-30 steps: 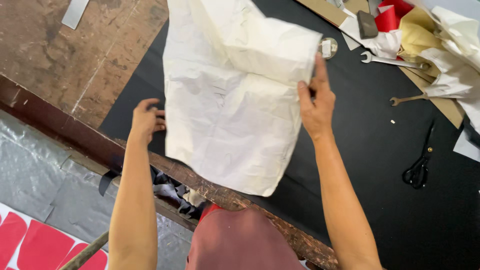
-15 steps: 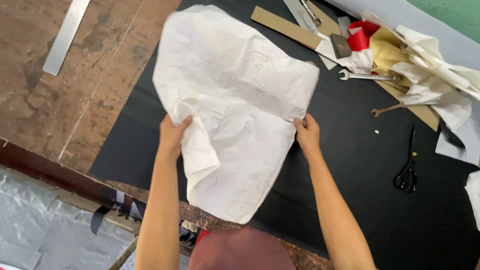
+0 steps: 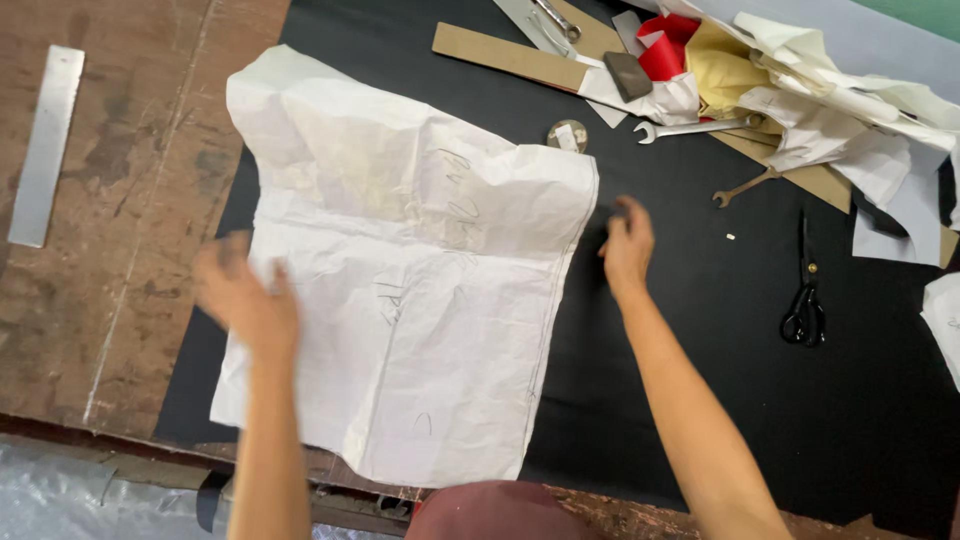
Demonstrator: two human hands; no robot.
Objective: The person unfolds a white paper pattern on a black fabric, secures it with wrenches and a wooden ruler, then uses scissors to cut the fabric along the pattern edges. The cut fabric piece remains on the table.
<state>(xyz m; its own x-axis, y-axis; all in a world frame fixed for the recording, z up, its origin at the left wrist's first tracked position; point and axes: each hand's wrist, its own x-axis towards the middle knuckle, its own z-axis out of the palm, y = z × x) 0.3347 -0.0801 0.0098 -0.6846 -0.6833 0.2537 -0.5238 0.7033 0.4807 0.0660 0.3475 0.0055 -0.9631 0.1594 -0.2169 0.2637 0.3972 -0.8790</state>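
Crumpled white paper pattern (image 3: pixel 410 290) lies flat on the black fabric (image 3: pixel 700 380), left of the scissors (image 3: pixel 803 305). My left hand (image 3: pixel 245 300) hovers blurred over its left edge, my right hand (image 3: pixel 627 245) just off its right edge; neither grasps anything. Spreading step, I judge; next calls for smoothing creases flat.

A big sheet of crumpled white pattern paper (image 3: pixel 420 290) lies spread flat on the black cloth (image 3: pixel 700 380) that covers the table. It's creased all over, with faint pencil marks near the middle and a ruled line running down its right edge. The top left corner reaches up and out; the bottom edge hangs just past the cloth toward the table's front. The left side is partly hidden and blurred, so that edge is hard to read.
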